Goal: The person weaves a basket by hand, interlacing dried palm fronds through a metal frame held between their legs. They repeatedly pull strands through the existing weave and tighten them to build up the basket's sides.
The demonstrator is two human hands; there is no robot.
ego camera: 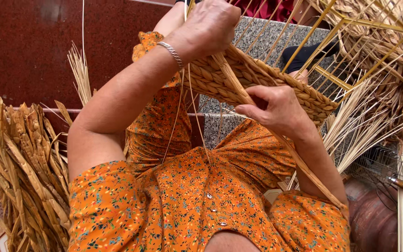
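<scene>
Woven straw basket [257,79] rests between our hands: left hand [208,28] clamps its rim, right hand [274,107] pinches a straw strand [232,77] against it.

woven basket [239,81] | tan braided rim | tilted, held | loose strand [239,88]

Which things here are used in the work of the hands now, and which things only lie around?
In use:
- left hand, gripping the basket's edge
- right hand, pinching a fibre strand
- woven basket
- yellow wire frame inside it

Lying about:
- bundle of dried leaves
- loose pale stalks
- tuft of straw
- wire rack
</scene>
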